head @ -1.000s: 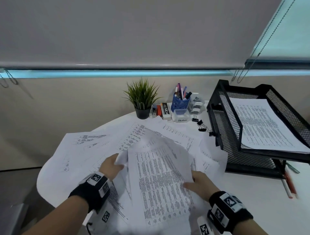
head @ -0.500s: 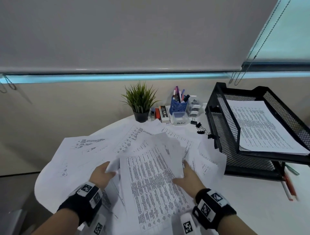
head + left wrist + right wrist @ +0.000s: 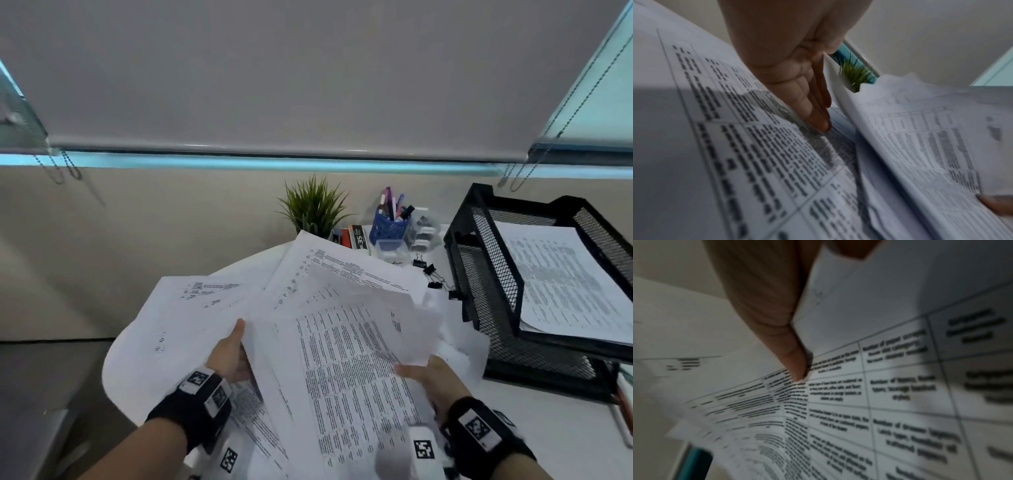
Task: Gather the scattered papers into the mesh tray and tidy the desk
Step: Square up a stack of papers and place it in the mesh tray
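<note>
I hold a loose bundle of printed papers [image 3: 342, 342] above the white desk [image 3: 534, 428], tilted with its far edge raised. My left hand [image 3: 233, 346] grips the bundle's left edge, thumb on top. In the left wrist view the left hand's [image 3: 813, 104] straight fingers lie between sheets [image 3: 756, 146]. My right hand [image 3: 421, 373] holds the right edge; the right wrist view shows its thumb [image 3: 795, 363] pressing a sheet [image 3: 879, 386]. The black two-tier mesh tray [image 3: 459, 219] stands to the right, with a paper stack [image 3: 565, 284] in its upper tier. More sheets [image 3: 185, 308] lie on the desk at left.
Behind the bundle stand a potted plant [image 3: 315, 205], a blue pen cup [image 3: 390, 226] and small boxes. Black binder clips [image 3: 428, 270] lie beside the tray's left wall. Pens [image 3: 623, 404] lie at the far right edge. The round desk ends close on the left.
Both hands have pulled the sheets together and lifted the bundle off the desk. Its far edge has risen and now covers the plant pot.
</note>
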Action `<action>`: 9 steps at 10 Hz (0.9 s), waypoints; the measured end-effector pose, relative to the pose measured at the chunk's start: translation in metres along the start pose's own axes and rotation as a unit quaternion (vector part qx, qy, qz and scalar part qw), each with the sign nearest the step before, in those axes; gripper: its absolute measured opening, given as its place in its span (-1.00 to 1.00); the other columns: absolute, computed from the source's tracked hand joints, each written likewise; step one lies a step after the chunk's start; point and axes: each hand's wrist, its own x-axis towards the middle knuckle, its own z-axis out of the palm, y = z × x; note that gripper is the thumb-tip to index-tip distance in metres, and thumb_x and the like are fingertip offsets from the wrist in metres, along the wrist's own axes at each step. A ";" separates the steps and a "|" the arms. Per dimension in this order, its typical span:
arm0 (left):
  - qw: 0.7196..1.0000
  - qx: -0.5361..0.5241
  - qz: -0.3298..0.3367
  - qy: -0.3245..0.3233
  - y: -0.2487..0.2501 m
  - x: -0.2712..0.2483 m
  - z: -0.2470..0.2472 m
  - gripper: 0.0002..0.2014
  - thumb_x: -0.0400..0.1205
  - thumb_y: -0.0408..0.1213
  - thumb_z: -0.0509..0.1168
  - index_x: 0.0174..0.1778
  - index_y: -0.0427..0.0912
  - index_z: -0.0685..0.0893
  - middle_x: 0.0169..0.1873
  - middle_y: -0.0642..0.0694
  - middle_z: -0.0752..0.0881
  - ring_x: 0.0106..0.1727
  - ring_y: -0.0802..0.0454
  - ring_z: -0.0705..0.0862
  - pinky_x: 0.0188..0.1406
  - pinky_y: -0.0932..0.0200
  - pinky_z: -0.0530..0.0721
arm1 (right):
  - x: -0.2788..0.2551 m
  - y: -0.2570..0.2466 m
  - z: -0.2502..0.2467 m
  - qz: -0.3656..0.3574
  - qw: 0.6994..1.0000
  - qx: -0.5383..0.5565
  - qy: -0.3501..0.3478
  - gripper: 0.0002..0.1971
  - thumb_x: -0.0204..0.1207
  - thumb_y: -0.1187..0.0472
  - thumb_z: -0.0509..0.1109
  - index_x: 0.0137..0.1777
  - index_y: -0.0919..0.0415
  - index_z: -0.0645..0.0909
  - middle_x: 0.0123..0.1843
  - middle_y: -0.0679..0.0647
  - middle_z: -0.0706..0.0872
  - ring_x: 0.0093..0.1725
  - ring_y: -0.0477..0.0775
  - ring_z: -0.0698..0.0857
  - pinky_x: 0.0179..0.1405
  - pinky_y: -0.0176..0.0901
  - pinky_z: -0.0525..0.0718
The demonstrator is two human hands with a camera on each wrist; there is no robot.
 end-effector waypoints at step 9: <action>0.994 -0.073 0.001 0.077 0.030 -0.002 -0.003 -0.78 0.65 -0.53 0.22 0.17 -0.58 0.55 0.04 -0.54 0.67 -0.22 -0.27 0.68 -0.28 -0.05 0.74 | 0.022 -0.001 -0.050 0.000 0.995 -0.094 0.043 -0.63 0.37 0.46 0.50 0.20 0.39 0.61 0.06 0.25 0.78 0.07 0.25 0.74 0.20 0.14 0.64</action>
